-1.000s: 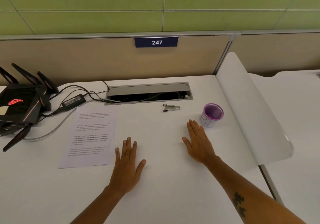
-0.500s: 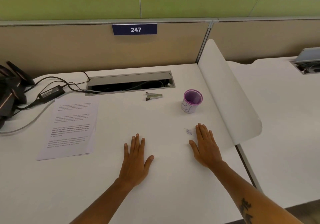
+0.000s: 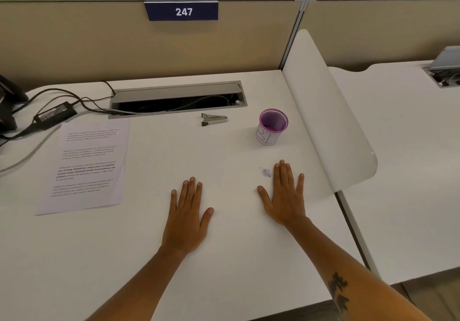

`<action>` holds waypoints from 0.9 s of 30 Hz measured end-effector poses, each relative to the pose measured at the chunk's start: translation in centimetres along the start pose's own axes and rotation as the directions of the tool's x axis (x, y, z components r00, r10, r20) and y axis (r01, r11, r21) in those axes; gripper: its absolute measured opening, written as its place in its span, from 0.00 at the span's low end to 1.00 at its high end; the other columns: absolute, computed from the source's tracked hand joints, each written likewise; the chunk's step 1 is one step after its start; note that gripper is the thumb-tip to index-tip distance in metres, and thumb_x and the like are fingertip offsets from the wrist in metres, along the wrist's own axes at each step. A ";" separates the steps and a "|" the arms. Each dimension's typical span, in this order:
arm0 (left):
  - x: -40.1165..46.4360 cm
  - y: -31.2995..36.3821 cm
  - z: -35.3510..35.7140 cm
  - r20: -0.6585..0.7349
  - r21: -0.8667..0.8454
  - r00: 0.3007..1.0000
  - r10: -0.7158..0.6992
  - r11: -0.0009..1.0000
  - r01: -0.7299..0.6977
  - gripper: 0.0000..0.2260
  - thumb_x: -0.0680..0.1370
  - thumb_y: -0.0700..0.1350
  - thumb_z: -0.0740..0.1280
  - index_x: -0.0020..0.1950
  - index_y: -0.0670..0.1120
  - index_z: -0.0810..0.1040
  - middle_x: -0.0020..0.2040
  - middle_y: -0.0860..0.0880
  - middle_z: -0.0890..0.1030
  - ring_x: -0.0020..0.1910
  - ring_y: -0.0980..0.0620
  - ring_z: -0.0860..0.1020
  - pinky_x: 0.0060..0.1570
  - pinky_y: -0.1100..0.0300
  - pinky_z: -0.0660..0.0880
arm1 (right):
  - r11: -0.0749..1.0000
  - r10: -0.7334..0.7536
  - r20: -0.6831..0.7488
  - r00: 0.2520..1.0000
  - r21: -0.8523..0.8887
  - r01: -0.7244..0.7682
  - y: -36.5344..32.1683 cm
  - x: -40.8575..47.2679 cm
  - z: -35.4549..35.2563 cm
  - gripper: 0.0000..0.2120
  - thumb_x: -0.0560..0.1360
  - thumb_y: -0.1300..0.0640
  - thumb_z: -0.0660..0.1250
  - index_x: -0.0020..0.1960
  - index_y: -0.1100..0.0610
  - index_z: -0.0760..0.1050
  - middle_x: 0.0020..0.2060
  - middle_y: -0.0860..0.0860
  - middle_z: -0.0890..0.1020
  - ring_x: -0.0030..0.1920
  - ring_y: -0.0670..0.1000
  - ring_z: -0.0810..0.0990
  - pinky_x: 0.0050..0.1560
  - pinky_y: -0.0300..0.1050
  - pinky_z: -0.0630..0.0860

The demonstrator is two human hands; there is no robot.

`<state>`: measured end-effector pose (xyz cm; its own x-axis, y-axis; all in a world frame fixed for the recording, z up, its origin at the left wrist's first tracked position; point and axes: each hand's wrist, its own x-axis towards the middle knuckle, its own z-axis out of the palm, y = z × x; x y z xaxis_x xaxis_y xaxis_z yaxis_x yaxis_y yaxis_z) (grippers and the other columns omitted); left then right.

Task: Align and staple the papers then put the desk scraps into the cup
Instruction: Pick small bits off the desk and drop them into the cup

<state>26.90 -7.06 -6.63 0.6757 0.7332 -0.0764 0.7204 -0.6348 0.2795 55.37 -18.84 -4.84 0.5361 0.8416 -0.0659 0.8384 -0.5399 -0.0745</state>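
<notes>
Printed papers (image 3: 84, 166) lie in a slightly uneven stack on the left of the white desk (image 3: 149, 258). A small metal stapler (image 3: 213, 119) rests near the cable slot. A purple-rimmed paper cup (image 3: 271, 127) stands upright to its right. A little pile of tiny scraps (image 3: 265, 172) sits just left of my right fingertips. My left hand (image 3: 187, 217) lies flat, palm down, in the desk's middle. My right hand (image 3: 283, 192) lies flat too, in front of the cup. Neither hand holds anything.
A grey cable slot (image 3: 178, 99) runs along the back. A black power brick (image 3: 55, 114) with cables and a black device (image 3: 10, 106) occupy the far left. A white curved divider (image 3: 328, 131) bounds the desk on the right, with another desk (image 3: 410, 171) beyond.
The camera view has swung right and tilted down. My right hand drew back toward me from near the cup, uncovering the scraps. My left hand stayed flat.
</notes>
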 end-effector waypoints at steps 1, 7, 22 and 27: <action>0.0 0.0 0.0 0.001 0.003 1.000 0.001 1.000 -0.001 0.33 0.86 0.61 0.48 0.87 0.46 0.46 0.88 0.46 0.45 0.87 0.48 0.43 0.85 0.40 0.47 | 1.000 0.001 0.002 1.000 0.001 -0.001 -0.4 0.2 0.0 0.42 0.82 0.32 0.48 0.83 0.61 0.49 0.84 0.56 0.52 0.84 0.56 0.49 0.80 0.68 0.49; 0.1 0.0 -0.1 -0.004 -0.007 1.000 -0.002 1.000 0.002 0.33 0.86 0.61 0.48 0.87 0.46 0.47 0.88 0.47 0.46 0.87 0.48 0.44 0.85 0.40 0.48 | 1.000 -0.023 -0.007 1.000 0.007 0.023 -1.4 1.3 0.3 0.41 0.82 0.33 0.46 0.83 0.61 0.49 0.84 0.56 0.52 0.84 0.56 0.49 0.80 0.67 0.50; 0.1 0.1 -0.3 -0.028 -0.057 1.000 -0.006 0.998 0.005 0.31 0.86 0.59 0.49 0.87 0.47 0.50 0.88 0.48 0.47 0.87 0.49 0.44 0.85 0.40 0.47 | 0.927 -0.254 -0.021 0.967 0.281 0.250 -0.9 4.1 -2.2 0.26 0.81 0.58 0.66 0.79 0.56 0.66 0.77 0.54 0.68 0.77 0.56 0.66 0.74 0.53 0.71; 0.2 0.1 -0.4 -0.028 -0.072 1.000 -0.009 0.997 0.007 0.31 0.86 0.58 0.49 0.87 0.47 0.50 0.88 0.48 0.47 0.87 0.50 0.44 0.85 0.40 0.47 | 0.922 -0.338 -0.024 0.941 0.191 0.336 -0.4 5.2 -2.0 0.19 0.79 0.66 0.69 0.69 0.58 0.78 0.68 0.56 0.78 0.67 0.58 0.77 0.58 0.48 0.78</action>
<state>26.99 -6.87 -6.23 0.6647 0.7453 -0.0520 0.7118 -0.6106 0.3471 57.98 -14.22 -3.17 0.2232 0.9747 -0.0131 0.9347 -0.2178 -0.2807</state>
